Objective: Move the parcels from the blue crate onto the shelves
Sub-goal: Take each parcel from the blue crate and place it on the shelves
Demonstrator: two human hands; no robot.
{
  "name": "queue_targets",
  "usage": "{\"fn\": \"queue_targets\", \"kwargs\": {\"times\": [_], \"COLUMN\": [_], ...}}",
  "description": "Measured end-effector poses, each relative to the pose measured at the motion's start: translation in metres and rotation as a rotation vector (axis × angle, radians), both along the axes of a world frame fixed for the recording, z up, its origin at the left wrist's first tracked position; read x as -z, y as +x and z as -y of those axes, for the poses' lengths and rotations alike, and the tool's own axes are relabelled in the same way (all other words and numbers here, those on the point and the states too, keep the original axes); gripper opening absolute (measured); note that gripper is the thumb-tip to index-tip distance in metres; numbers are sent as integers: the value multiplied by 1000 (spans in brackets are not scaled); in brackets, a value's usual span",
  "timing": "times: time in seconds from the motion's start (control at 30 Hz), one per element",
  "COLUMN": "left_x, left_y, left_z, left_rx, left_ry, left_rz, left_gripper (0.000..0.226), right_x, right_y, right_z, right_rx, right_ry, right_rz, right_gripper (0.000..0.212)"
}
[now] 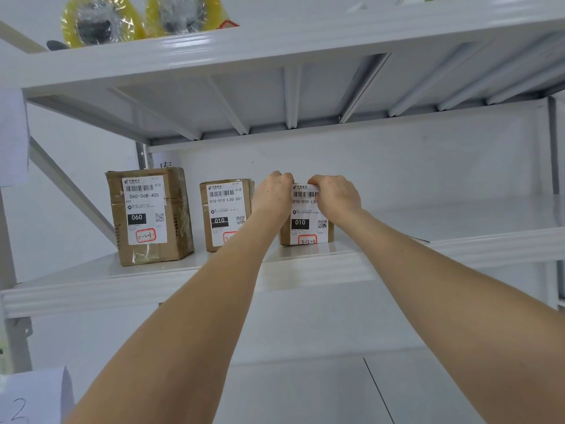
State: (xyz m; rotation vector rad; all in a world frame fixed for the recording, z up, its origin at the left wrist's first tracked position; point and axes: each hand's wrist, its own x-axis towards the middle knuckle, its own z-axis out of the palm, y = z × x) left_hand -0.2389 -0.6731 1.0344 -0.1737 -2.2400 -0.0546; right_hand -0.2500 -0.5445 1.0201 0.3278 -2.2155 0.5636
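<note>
A small brown parcel (305,223) with a white label reading 010 stands on the white shelf (397,255), near its front edge. My left hand (273,194) grips its top left corner and my right hand (336,195) grips its top right corner, fingers curled over the top. To its left stand two more brown parcels: a middle one (224,214) labelled 010 and a larger one (149,215) labelled 060. My left forearm hides part of the middle parcel. The blue crate is not in view.
The shelf above (275,53) carries two yellow wrapped rolls (101,22) at the left. A diagonal brace (70,188) and shelf uprights stand at the left. White paper tags hang on the left upright. The shelf extends bare to the right of the held parcel.
</note>
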Motion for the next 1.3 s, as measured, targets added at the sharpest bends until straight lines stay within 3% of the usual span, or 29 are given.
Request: {"fn": "queue_targets", "kwargs": {"times": [0.53,0.7,0.9,1.3], "left_x": [0,4,15,71], "left_y": [-10,4,27,71], "left_z": [4,6,-3,-121], "left_rx": [21,22,23,387], "left_ry": [0,-33,-32,-67], "left_rz": [61,82,-13,-13], "left_gripper": [31,49,53,51], "right_x": [3,3,18,82], "right_y": [-15,-2,29,105], "right_z": [7,7,-7,-101], "right_rx": [33,44,151,447], "right_ry": [35,73,57,-46], "right_rz": [32,76,20,-10], "right_gripper": [47,65,62,56]}}
